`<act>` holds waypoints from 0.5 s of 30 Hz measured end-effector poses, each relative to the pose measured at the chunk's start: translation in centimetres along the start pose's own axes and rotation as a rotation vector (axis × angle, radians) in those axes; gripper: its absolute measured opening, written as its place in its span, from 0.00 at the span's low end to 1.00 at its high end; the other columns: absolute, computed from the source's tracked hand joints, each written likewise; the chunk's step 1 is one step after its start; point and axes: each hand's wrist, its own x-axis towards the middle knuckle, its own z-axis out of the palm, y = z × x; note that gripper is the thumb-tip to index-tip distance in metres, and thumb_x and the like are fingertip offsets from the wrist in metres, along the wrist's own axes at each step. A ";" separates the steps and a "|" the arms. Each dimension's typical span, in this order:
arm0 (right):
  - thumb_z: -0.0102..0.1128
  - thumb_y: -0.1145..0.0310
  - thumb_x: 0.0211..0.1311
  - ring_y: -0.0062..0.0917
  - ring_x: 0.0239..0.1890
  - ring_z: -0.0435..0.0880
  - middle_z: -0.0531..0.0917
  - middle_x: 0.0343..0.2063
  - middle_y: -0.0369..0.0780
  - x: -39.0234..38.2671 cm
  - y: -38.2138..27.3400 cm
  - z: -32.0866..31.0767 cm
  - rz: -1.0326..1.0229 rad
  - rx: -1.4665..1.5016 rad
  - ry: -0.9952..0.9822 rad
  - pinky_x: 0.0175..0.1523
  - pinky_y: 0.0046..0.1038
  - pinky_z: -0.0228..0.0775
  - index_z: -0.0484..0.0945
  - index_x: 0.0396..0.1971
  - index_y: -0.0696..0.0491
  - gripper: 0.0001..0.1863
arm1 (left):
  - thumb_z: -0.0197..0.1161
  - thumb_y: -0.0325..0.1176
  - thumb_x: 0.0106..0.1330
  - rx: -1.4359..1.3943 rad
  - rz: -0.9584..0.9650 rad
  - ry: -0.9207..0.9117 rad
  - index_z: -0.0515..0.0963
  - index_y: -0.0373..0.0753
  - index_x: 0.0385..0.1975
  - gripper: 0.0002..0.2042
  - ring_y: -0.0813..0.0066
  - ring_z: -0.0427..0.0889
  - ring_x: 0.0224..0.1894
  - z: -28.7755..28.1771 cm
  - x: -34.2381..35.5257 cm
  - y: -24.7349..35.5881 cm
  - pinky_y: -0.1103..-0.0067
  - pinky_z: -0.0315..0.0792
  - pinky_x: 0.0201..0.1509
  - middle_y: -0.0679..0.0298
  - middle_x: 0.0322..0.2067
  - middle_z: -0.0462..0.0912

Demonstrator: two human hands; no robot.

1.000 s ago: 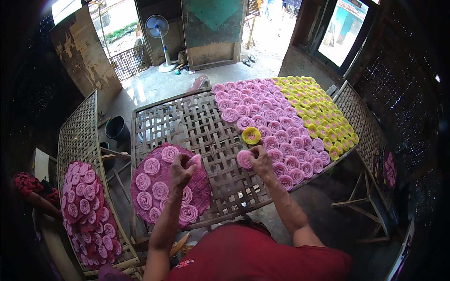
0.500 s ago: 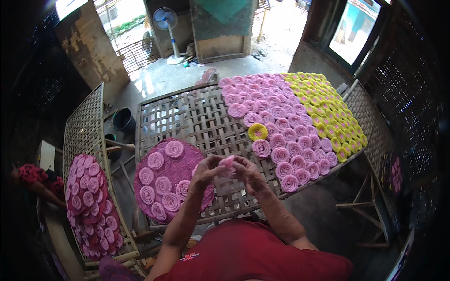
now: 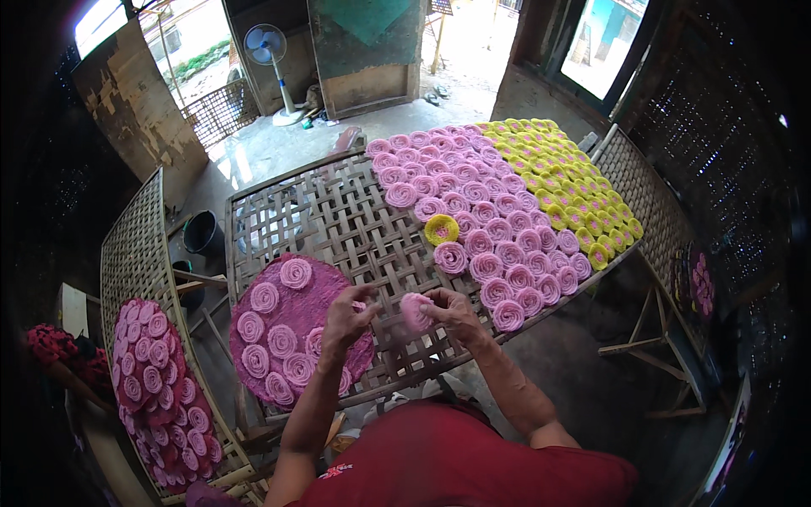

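My right hand (image 3: 454,316) pinches a pink rosette (image 3: 415,312) between thumb and fingers, above the woven bamboo table (image 3: 338,220). To its left, my left hand (image 3: 346,318) hovers apart from that rosette, thumb and fingers parted. A bit of pink shows at its fingertips; I cannot tell whether it is on the hand or behind it. Under my left forearm lies a round magenta disc (image 3: 317,291) with several pink rosettes (image 3: 282,340) spaced over it. Rows of pink rosettes (image 3: 486,268) fill the table's right part, with one yellow rosette (image 3: 441,229) at their left border.
Yellow flowers with pink centres (image 3: 583,198) cover the far right of the table. A second woven rack (image 3: 139,245) at left carries more rosette-covered discs (image 3: 156,363). A black bucket (image 3: 203,234) and a standing fan (image 3: 279,76) are beyond. Another rack (image 3: 642,182) adjoins on the right.
My hands have come apart. The pink piece that was between both is now a rosette in my right hand alone. The whole view has shifted slightly.
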 end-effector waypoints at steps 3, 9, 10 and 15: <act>0.67 0.67 0.63 0.22 0.40 0.85 0.87 0.39 0.42 0.4 1.0 -2.1 -0.124 -0.307 0.249 0.44 0.28 0.78 0.82 0.48 0.62 0.17 | 0.70 0.33 0.60 0.517 0.133 0.277 0.80 0.34 0.55 0.22 0.50 0.73 0.63 -0.6 -1.3 -1.7 0.63 0.66 0.70 0.51 0.57 0.80; 0.68 0.66 0.57 0.46 0.40 0.86 0.87 0.37 0.48 2.4 1.7 -5.6 -0.392 -0.907 0.638 0.46 0.38 0.79 0.84 0.45 0.55 0.16 | 0.69 0.31 0.59 0.470 0.106 0.208 0.79 0.35 0.43 0.14 0.54 0.77 0.58 -0.9 -2.4 -1.6 0.62 0.67 0.63 0.53 0.49 0.82; 0.68 0.65 0.58 0.46 0.39 0.86 0.87 0.37 0.48 2.3 1.5 -5.7 -0.460 -1.000 0.684 0.46 0.38 0.79 0.83 0.46 0.56 0.17 | 0.69 0.29 0.58 0.452 0.103 0.230 0.79 0.35 0.41 0.12 0.54 0.80 0.53 -0.8 -2.4 -1.1 0.62 0.70 0.59 0.54 0.45 0.83; 0.67 0.58 0.64 0.39 0.37 0.87 0.87 0.37 0.44 -0.7 0.4 -1.9 -0.451 -0.939 0.629 0.44 0.36 0.79 0.82 0.47 0.55 0.19 | 0.70 0.27 0.59 0.149 0.025 0.288 0.78 0.37 0.38 0.09 0.54 0.86 0.39 -0.2 -3.6 2.2 0.66 0.78 0.46 0.55 0.34 0.85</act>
